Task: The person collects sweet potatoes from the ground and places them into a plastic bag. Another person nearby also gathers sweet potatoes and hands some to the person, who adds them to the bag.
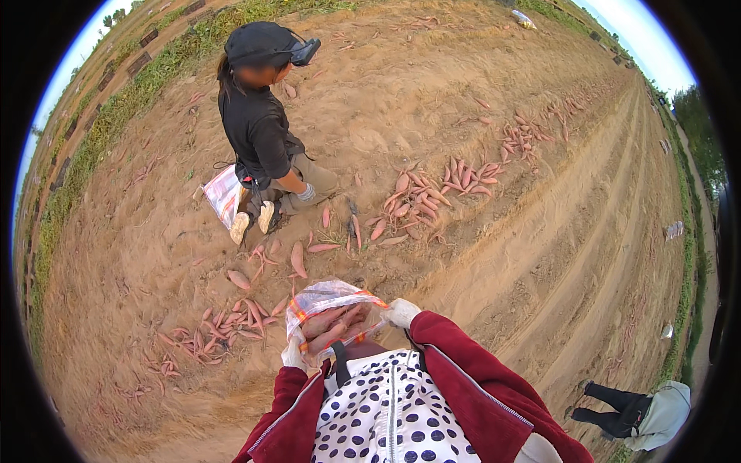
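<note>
A translucent white woven sack with red and orange stripes hangs mouth-up right in front of my body. Several large sweet potatoes show inside its wide mouth. My left hand, in a white glove, grips the rim at the near left. On the far right side of the mouth, my right hand, also gloved in white, pinches the striped edge. The bottom of the sack is hidden from above. Loose sweet potatoes lie on the soil just left of the sack.
A person in black kneels ahead on the left beside another striped sack. A long row of sweet potatoes runs off to the far right. Another person bends over at lower right. Furrowed soil lies to the right.
</note>
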Demonstrator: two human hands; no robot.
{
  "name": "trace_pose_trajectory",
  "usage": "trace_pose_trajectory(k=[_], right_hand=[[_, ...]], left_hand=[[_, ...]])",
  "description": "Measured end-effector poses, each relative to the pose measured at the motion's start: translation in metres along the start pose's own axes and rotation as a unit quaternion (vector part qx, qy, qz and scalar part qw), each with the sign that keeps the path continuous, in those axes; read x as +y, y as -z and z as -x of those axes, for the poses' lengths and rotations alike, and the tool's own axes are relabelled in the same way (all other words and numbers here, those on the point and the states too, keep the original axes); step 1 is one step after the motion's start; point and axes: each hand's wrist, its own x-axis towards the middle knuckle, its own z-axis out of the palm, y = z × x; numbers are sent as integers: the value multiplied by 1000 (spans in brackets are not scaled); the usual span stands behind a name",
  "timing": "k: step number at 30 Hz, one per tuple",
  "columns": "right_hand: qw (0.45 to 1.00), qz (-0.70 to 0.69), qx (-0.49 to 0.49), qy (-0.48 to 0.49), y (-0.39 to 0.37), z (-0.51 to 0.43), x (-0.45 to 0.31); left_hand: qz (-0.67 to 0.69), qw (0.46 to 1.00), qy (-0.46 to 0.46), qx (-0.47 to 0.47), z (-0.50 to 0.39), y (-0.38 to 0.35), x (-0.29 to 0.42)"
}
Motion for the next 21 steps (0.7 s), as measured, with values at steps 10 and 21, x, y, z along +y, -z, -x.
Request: trace_pose_trajectory(k=[10, 21], right_hand=[[1000, -27, -3, -5, 5, 10, 1], [1000, 3, 17, 2, 3, 10, -2]], left_hand=[[-6, 997, 66, -34, -23, 6, -11], [-111, 991, 9, -69, -4, 0, 13]])
